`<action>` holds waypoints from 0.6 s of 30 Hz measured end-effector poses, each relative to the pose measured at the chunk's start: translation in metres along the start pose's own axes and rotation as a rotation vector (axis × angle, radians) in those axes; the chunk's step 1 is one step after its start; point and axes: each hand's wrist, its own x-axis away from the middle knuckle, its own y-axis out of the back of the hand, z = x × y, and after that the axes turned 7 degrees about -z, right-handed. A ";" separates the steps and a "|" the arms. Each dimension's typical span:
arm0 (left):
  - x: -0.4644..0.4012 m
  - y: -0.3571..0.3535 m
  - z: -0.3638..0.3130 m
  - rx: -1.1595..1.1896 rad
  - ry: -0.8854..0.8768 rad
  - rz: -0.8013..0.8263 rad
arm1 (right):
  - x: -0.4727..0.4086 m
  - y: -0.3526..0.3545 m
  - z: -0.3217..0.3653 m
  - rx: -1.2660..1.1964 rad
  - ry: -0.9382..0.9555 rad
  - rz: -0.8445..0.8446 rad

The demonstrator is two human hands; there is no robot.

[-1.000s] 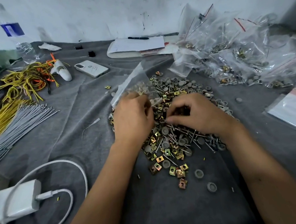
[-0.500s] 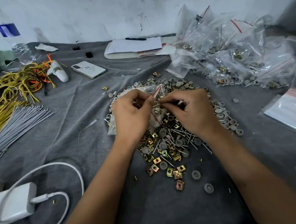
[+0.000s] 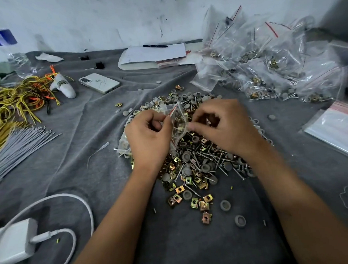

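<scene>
A small clear zip bag (image 3: 177,121) with a red seal strip hangs between my two hands above a heap of hardware (image 3: 195,167): brass-coloured clip nuts, grey round caps and screws on a grey cloth (image 3: 88,120). My left hand (image 3: 149,137) pinches the bag's left top edge. My right hand (image 3: 223,127) pinches its right side with curled fingers. A few metal parts show inside the bag.
Filled zip bags (image 3: 266,66) pile up at the back right, flat empty bags (image 3: 338,131) at right. A phone (image 3: 99,83), notepad with pen (image 3: 155,54), water bottle (image 3: 9,53), yellow wires (image 3: 16,99), grey ties (image 3: 18,144) and a white charger (image 3: 13,243) lie around.
Both hands have lifted off the heap and drawn the small bag up between them. The bag's mouth now sits between the fingertips of both hands.
</scene>
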 end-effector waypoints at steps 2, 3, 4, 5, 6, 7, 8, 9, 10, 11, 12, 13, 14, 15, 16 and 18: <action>0.000 -0.001 0.000 -0.005 0.002 -0.001 | 0.000 0.008 -0.004 0.101 -0.072 0.280; 0.000 -0.001 0.000 -0.015 -0.001 0.003 | 0.000 0.008 -0.004 0.172 -0.103 0.416; 0.000 -0.002 0.000 -0.024 -0.008 0.009 | 0.000 0.006 -0.005 0.217 -0.119 0.509; 0.000 -0.002 0.001 -0.031 -0.016 0.015 | 0.000 0.003 -0.004 0.225 -0.122 0.557; 0.000 -0.003 0.002 -0.035 -0.023 0.021 | -0.001 0.000 -0.004 0.212 -0.120 0.583; 0.000 -0.003 0.003 -0.036 -0.026 0.024 | -0.002 -0.001 -0.003 0.194 -0.117 0.600; 0.000 -0.003 0.003 -0.035 -0.029 0.024 | -0.002 -0.001 -0.003 0.177 -0.119 0.612; -0.001 -0.003 0.004 -0.033 -0.032 0.024 | -0.002 0.000 -0.002 0.163 -0.126 0.620; 0.000 -0.004 0.004 -0.030 -0.034 0.023 | -0.001 0.000 -0.001 0.154 -0.135 0.624; 0.000 -0.004 0.004 -0.030 -0.036 0.022 | 0.000 0.000 -0.001 0.149 -0.143 0.623; 0.000 -0.004 0.004 -0.033 -0.039 0.021 | 0.001 -0.001 0.000 0.143 -0.151 0.619; 0.000 -0.004 0.004 -0.035 -0.040 0.020 | 0.002 -0.001 0.001 0.124 -0.162 0.605; 0.000 -0.004 0.004 -0.036 -0.040 0.019 | 0.003 -0.001 0.001 0.087 -0.176 0.571; 0.000 -0.004 0.005 -0.034 -0.039 0.019 | 0.003 -0.001 0.000 0.035 -0.193 0.512; 0.000 -0.004 0.004 -0.031 -0.037 0.018 | 0.002 0.000 0.000 -0.030 -0.213 0.431; -0.001 -0.004 0.004 -0.034 -0.041 0.010 | 0.000 0.000 -0.001 -0.182 -0.247 0.230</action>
